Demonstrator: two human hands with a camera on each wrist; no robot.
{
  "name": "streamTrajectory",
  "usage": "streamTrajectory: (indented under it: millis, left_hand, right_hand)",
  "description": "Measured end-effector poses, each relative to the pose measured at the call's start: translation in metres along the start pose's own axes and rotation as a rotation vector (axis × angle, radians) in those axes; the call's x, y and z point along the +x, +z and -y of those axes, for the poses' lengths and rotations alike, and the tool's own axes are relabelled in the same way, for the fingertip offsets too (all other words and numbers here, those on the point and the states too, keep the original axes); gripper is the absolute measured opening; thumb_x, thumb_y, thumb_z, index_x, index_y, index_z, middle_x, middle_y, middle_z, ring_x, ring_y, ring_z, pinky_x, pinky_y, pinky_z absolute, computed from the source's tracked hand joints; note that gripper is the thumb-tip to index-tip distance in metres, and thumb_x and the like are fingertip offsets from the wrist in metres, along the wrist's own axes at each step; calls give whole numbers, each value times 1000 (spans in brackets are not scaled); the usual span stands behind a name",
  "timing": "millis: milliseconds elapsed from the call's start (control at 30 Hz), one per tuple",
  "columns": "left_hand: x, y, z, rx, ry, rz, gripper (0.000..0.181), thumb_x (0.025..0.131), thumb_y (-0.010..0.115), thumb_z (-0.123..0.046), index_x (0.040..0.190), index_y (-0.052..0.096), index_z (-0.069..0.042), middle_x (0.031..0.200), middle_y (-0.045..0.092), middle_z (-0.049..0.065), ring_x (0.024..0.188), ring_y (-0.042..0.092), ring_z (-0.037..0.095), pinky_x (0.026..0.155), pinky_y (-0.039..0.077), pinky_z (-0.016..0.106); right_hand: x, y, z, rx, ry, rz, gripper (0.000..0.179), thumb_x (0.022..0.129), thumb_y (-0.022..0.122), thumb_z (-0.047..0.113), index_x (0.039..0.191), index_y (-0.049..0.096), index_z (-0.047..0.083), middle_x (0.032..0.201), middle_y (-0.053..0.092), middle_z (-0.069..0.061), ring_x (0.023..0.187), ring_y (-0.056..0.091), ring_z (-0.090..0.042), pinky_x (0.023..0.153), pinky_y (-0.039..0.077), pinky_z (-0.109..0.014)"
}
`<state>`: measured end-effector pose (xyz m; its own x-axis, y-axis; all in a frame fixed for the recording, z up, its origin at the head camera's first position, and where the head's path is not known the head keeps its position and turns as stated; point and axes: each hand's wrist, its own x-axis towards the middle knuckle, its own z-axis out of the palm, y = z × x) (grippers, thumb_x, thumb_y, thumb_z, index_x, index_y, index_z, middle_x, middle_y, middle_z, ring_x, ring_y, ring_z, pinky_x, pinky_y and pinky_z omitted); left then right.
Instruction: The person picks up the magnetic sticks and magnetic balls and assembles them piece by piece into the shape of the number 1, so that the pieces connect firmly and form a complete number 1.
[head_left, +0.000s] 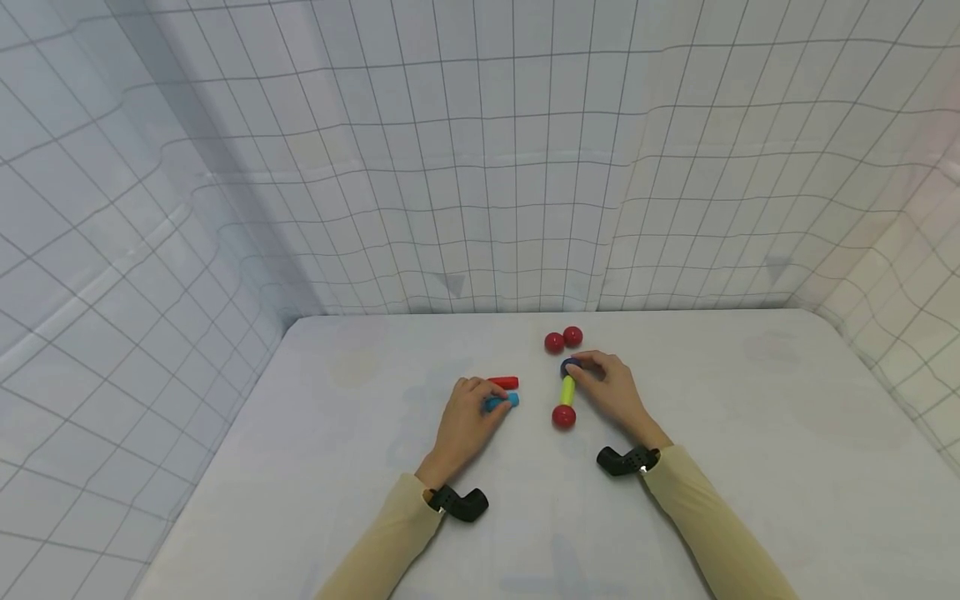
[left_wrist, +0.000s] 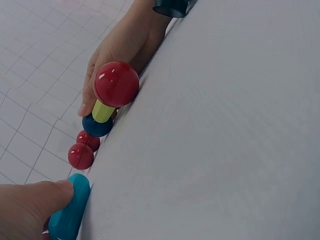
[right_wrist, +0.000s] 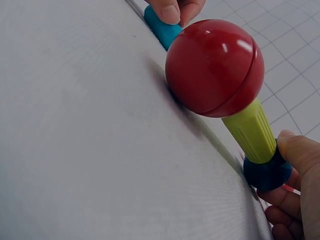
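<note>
My right hand [head_left: 613,392] pinches a dark blue ball [right_wrist: 267,172] between thumb and fingers. A yellow-green ridged rod [right_wrist: 251,132] joins that ball to a glossy red ball [right_wrist: 215,67] at its near end. To the left, my left hand [head_left: 467,421] grips a light blue rod [left_wrist: 71,207], with the thumb along its side and one end of it sticking out toward the right. Just beyond those fingers lies a red rod [head_left: 506,382], partly covered by the hand in the head view.
Two loose red balls [head_left: 554,342] sit side by side beyond my right hand. The white table [head_left: 330,467] ends at a back wall of white grid-patterned cloth [head_left: 480,167], which hangs along the sides too. Each wrist wears a black camera band [head_left: 630,460].
</note>
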<state>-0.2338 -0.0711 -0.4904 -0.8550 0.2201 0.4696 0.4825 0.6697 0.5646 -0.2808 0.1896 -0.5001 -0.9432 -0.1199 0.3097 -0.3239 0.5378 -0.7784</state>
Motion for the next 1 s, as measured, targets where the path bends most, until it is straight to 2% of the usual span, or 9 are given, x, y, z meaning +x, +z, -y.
streamTrajectory:
  millis: [233, 800, 900, 1000]
  left_hand:
    - [-1, 0, 0, -6, -7, 1, 7, 85, 73, -20, 86, 67, -16, 86, 61, -4, 82, 49, 14, 71, 43, 31]
    - [-1, 2, 1, -13, -24, -13, 5, 86, 71, -19, 87, 69, -15, 90, 61, -1, 81, 46, 16, 68, 42, 29]
    - [-1, 2, 1, 9, -3, -29, 7, 85, 73, -21, 87, 70, -16, 91, 61, -1, 83, 47, 16, 69, 43, 30]
    - [0, 3, 0, 33, 43, -59, 11, 82, 76, -22, 86, 69, -15, 91, 60, -2, 85, 48, 17, 71, 43, 31]
  right_hand:
    - [0, 1, 0, 1, -4, 0, 34, 90, 66, 32, 114, 66, 7, 105, 67, -7, 104, 52, -26, 91, 38, -45]
    - [0, 0, -1, -3, 1, 11, 36, 91, 64, 34, 116, 66, 8, 111, 66, -7, 106, 51, -26, 92, 38, -46]
    - [0, 0, -1, -3, 3, 10, 35, 91, 64, 34, 115, 66, 9, 111, 66, -7, 108, 51, -26, 93, 37, -46]
    - [0, 0, -1, -5, -2, 9, 36, 91, 64, 34, 116, 66, 8, 111, 66, -8, 109, 51, -27, 94, 36, -47]
